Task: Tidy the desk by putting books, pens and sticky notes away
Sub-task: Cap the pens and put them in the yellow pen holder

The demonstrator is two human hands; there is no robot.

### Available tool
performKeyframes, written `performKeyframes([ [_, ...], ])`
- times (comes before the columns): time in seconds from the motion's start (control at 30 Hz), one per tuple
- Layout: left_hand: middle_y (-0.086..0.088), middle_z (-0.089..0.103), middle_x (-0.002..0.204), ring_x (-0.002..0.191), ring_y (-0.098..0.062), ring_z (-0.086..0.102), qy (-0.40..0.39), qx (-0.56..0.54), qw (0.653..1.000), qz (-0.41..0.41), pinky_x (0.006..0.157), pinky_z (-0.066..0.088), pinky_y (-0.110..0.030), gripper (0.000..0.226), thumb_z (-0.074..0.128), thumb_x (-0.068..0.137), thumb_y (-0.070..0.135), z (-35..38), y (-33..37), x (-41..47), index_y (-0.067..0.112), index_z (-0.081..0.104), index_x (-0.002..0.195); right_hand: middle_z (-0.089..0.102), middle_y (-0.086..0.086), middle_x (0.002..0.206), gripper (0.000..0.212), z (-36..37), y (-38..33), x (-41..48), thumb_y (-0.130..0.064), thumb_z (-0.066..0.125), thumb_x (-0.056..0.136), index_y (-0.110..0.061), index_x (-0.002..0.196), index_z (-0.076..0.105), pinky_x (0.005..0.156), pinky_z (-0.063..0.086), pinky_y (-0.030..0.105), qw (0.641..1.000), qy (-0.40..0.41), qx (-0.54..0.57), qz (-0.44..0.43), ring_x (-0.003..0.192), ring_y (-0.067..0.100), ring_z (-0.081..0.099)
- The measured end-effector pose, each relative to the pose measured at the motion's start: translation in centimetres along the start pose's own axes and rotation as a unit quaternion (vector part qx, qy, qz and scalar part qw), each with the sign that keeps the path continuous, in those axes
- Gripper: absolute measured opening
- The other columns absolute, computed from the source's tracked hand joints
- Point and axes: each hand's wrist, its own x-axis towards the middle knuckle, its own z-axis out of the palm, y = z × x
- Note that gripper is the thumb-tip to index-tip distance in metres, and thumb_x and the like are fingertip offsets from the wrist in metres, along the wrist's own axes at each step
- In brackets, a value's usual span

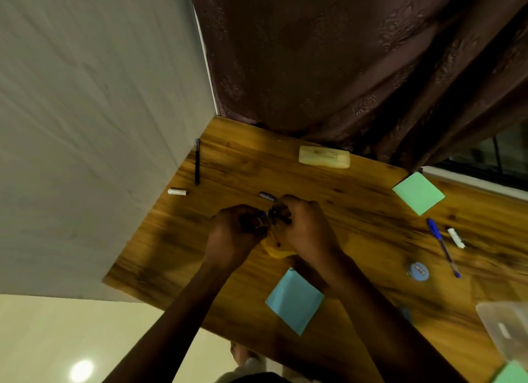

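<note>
A blue sticky-note pad (pixel 294 301) lies near the front edge of the wooden desk (pixel 243 168). Just beyond it, the left hand (pixel 237 230) and right hand (pixel 304 225) meet, the fingers of each curled round a dark pen (pixel 280 215) above a yellow sticky-note pad (pixel 275 250). Farther out, a black pen (pixel 197 161) lies beside the wall, and a green sticky-note pad (pixel 418 192) lies at far right.

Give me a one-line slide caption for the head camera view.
Left hand and right hand grip pens over a yellow sticky pad on the wooden desk, blue pad and green pad nearby.
</note>
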Motion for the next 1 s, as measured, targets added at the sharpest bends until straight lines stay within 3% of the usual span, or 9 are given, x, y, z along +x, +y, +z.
performKeyframes([
  [0.1,0.013,0.075,0.077,0.064,-0.005,0.071,-0.015,-0.035,0.999,-0.024,0.05,0.055,-0.027,0.022,0.077,0.073,0.018,-1.2,-0.6,0.4,0.028,0.076,0.092,0.075,-0.015,0.095,0.017,-1.5,0.5,1.0,-0.019,0.074,0.089,-0.028,0.103,0.073,0.071,0.061,0.019,0.999,0.009,0.019,0.028,0.085,-0.002,0.07],
  [0.2,0.015,0.075,0.081,0.073,-0.001,0.07,0.027,-0.036,0.997,-0.069,0.06,0.052,-0.017,0.02,0.075,0.074,0.019,-3.0,-1.8,1.9,0.031,0.077,0.09,0.076,-0.012,0.091,0.017,-3.1,1.4,2.9,-0.012,0.071,0.087,-0.024,0.097,0.075,0.073,0.06,0.027,0.998,0.034,0.032,0.048,0.084,0.003,0.071],
  [0.27,0.015,0.074,0.086,0.079,0.0,0.068,0.069,0.012,0.994,-0.083,0.069,0.051,-0.019,0.017,0.08,0.078,0.022,-4.3,-2.9,3.3,0.031,0.078,0.092,0.077,-0.006,0.091,0.017,-3.8,2.0,4.3,-0.009,0.069,0.085,-0.02,0.097,0.076,0.075,0.061,0.032,0.998,0.03,0.031,0.055,0.084,0.01,0.072],
  [0.37,0.014,0.069,0.076,0.07,-0.005,0.065,0.106,0.099,0.987,-0.069,0.066,0.048,-0.022,0.002,0.078,0.081,0.026,-6.1,-4.3,6.2,0.027,0.077,0.082,0.078,-0.002,0.098,0.018,-3.7,3.0,6.3,-0.009,0.071,0.085,-0.017,0.098,0.079,0.077,0.057,0.025,0.999,-0.008,-0.035,0.033,0.09,0.013,0.073],
  [0.5,-0.004,0.065,0.067,0.062,-0.026,0.061,0.109,0.257,0.96,-0.022,0.058,0.036,-0.028,0.024,0.067,0.087,0.02,-8.5,-6.1,10.9,0.01,0.065,0.066,0.077,0.004,0.107,0.021,-1.6,4.2,8.9,-0.008,0.072,0.082,-0.014,0.1,0.08,0.08,0.052,0.023,0.989,-0.094,-0.106,0.049,0.099,0.02,0.072],
  [0.6,-0.012,0.069,0.07,0.065,-0.032,0.064,0.102,0.276,0.956,-0.003,0.062,0.046,-0.031,0.024,0.068,0.089,0.018,-9.9,-7.1,14.1,0.005,0.067,0.069,0.074,0.006,0.11,0.02,0.0,4.9,10.4,-0.01,0.078,0.079,-0.015,0.099,0.077,0.085,0.057,0.033,0.975,-0.158,-0.146,0.063,0.102,0.025,0.07],
  [0.7,-0.012,0.063,0.061,0.056,-0.031,0.06,0.109,0.257,0.96,0.01,0.063,0.056,-0.04,0.039,0.058,0.1,0.026,-9.7,-7.3,16.4,0.01,0.058,0.064,0.071,0.01,0.113,0.015,0.9,5.2,11.4,-0.012,0.078,0.079,-0.014,0.092,0.071,0.081,0.053,0.033,0.962,-0.198,-0.185,0.034,0.106,0.03,0.067],
  [0.8,-0.013,0.063,0.065,0.059,-0.031,0.06,0.123,0.257,0.959,0.013,0.06,0.046,-0.035,0.043,0.048,0.104,0.033,-8.9,-7.5,17.9,0.006,0.064,0.076,0.068,0.009,0.122,0.033,1.1,5.6,12.0,-0.017,0.08,0.08,-0.012,0.111,0.072,0.09,0.053,0.038,0.954,-0.208,-0.216,0.014,0.112,0.03,0.064],
  [1.0,-0.022,0.07,0.088,0.086,-0.043,0.069,0.09,0.319,0.942,-0.061,0.073,0.055,-0.048,0.045,0.044,0.105,0.036,-9.0,-7.5,19.5,-0.001,0.069,0.095,0.074,0.006,0.112,0.016,1.3,5.7,11.9,-0.015,0.078,0.084,-0.013,0.1,0.08,0.087,0.057,0.042,0.964,-0.199,-0.177,0.007,0.1,0.027,0.07],
])
